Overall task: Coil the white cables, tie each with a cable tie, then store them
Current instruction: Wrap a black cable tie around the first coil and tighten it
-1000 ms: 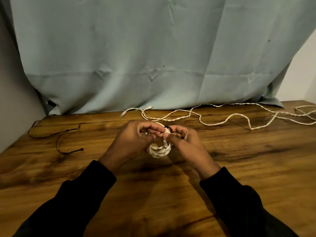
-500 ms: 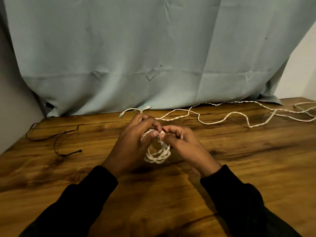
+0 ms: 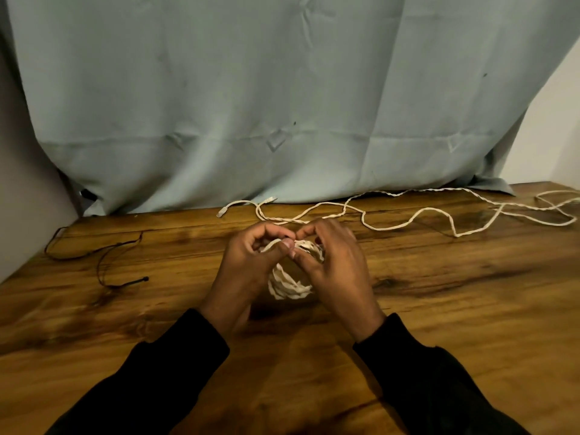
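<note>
A: What is being held over the wooden table (image 3: 439, 324)?

B: A coiled white cable (image 3: 290, 285) is being held just above the tabletop, near the middle, between the two hands. Its top is being pinched by the left hand (image 3: 251, 265), with the thumb and curled fingers closed on a strand. The far side of the coil is being gripped by the right hand (image 3: 335, 262), with its fingers curled over the loops.

A: Is a cable tie being seen on the coil?

B: That cannot be told; the spot where the fingertips are meeting is being hidden by the fingers.

A: What else is being shown?

B: A loose white cable (image 3: 408, 215) is being left lying in waves along the back of the table, from behind the hands out to the right edge, with its plugs (image 3: 222, 211) resting at the left end. Thin dark ties (image 3: 103, 255) are lying well apart, at the left. A pale blue-green curtain (image 3: 282, 105) is hanging behind the table. Both forearms are being covered by black sleeves (image 3: 163, 381).
</note>
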